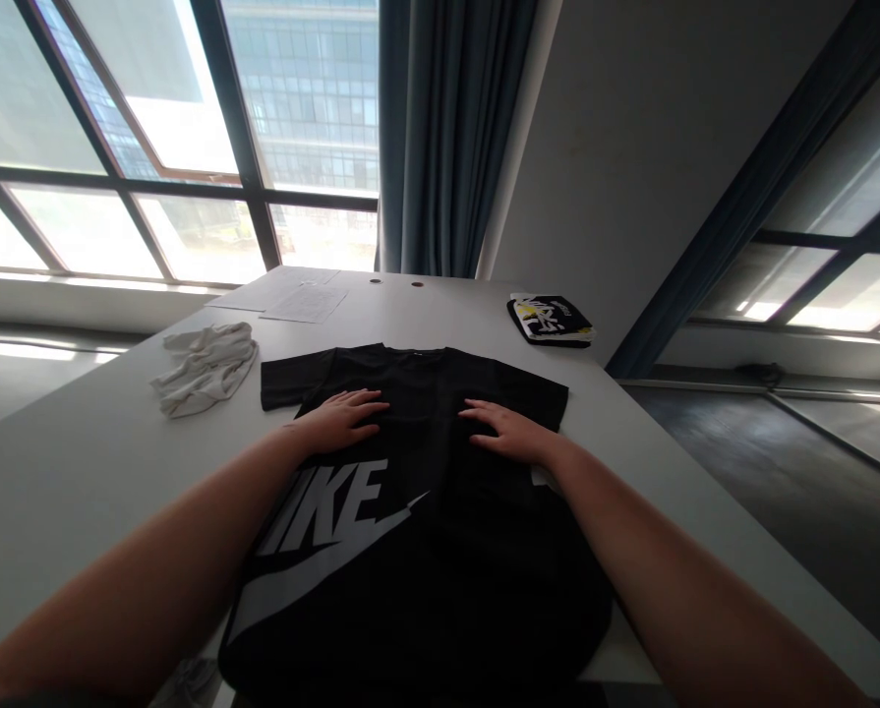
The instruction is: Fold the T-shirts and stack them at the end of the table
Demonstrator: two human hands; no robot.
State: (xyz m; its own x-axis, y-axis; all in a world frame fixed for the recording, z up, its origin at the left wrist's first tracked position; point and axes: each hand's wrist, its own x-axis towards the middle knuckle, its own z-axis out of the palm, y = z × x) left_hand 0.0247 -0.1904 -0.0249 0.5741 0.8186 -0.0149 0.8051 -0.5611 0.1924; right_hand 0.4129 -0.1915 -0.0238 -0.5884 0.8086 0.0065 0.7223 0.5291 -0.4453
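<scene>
A black T-shirt (440, 551) with a large grey logo lies spread out on the white table (115, 472), its collar pointing away from me and a sleeve out to each side. My left hand (343, 418) rests on the upper left of the shirt, fingers apart and pointing inward. On the upper right, my right hand (505, 431) lies on the cloth with its fingers stretched toward the middle. Neither hand grips the fabric. The shirt's lower end reaches the near edge of the table.
A crumpled white cloth (207, 366) lies left of the shirt. Behind it are sheets of paper (305, 303). At the back right sits a folded black garment with white and yellow print (554, 320). Beyond the table are windows and a blue curtain (446, 138).
</scene>
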